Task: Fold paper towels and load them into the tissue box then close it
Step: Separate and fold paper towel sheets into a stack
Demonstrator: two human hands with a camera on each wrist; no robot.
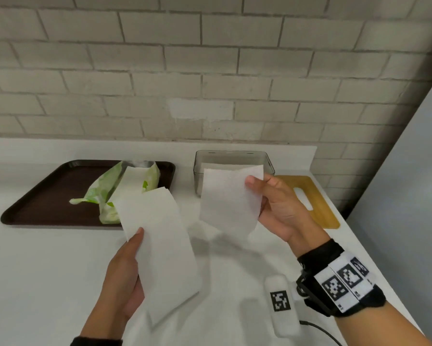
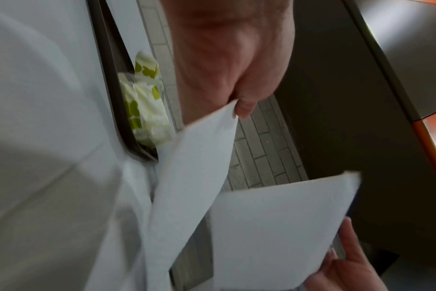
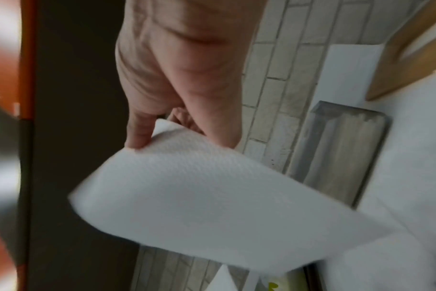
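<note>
Pinching soft white towels [image 1: 160,245], L/R hands [image 1: 277,208].

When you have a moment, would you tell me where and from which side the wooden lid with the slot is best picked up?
Probably by its long right edge, coming from the right. The flat wooden lid lies flush on the white counter, left of it the grey tissue box sits close, and that edge nears the counter's rim. The slot offers a finger hold too.
</note>
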